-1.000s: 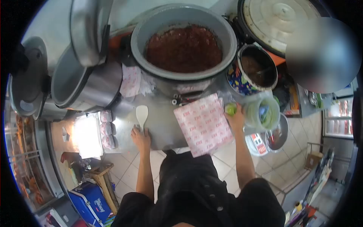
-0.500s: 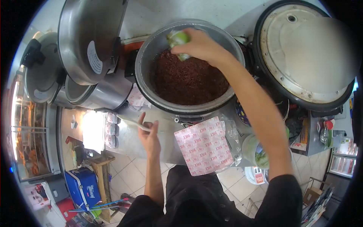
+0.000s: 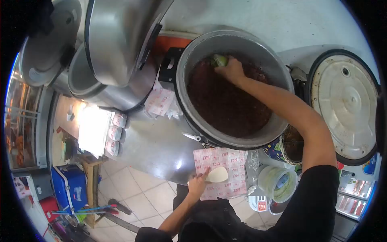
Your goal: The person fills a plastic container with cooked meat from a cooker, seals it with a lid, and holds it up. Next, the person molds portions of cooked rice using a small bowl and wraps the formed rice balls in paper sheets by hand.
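My right hand (image 3: 232, 71) reaches deep into a large round rice cooker (image 3: 183, 66). Its fingers are closed on a small rounded green object (image 3: 219, 60), whose exact kind I cannot make out. Dark reddish-brown, grainy food that looks like cooked rice (image 3: 225, 109) lies under that hand. Lower down, my left hand (image 3: 196, 186) grips a white rice paddle (image 3: 218, 174) by its handle. The paddle's blade hovers over or rests on a stack of pink-printed wrapping paper (image 3: 234, 161); I cannot tell whether they touch.
A clear tub (image 3: 264, 181) with green residue stands right of the papers, near a patterned pot (image 3: 276, 150). The cooker's round lid (image 3: 342, 117) hangs open at right. Scissors (image 3: 191, 136) lie on the metal counter (image 3: 149, 141). Wrapped bundles (image 3: 114, 133) sit at left.
My right hand has gone lower into the cooker with the green object. My left hand has brought the rice paddle rightward over the papers. The view has shifted and turned.
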The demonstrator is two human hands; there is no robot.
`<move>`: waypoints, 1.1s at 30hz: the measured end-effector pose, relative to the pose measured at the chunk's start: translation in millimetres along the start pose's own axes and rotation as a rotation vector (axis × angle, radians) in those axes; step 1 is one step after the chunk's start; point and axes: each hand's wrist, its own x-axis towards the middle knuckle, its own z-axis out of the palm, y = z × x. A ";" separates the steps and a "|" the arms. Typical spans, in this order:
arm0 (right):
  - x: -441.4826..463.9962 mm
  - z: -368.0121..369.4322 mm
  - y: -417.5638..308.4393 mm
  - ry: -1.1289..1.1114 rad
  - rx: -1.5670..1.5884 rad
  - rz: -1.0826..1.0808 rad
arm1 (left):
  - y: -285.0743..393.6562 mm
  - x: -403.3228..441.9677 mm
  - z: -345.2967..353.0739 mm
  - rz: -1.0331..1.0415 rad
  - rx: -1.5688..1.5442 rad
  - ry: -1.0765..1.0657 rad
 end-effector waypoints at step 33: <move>-15.5 -61.2 -37.6 -0.650 -0.144 -0.325 | 106.9 91.1 -168.5 -0.191 -1.077 0.611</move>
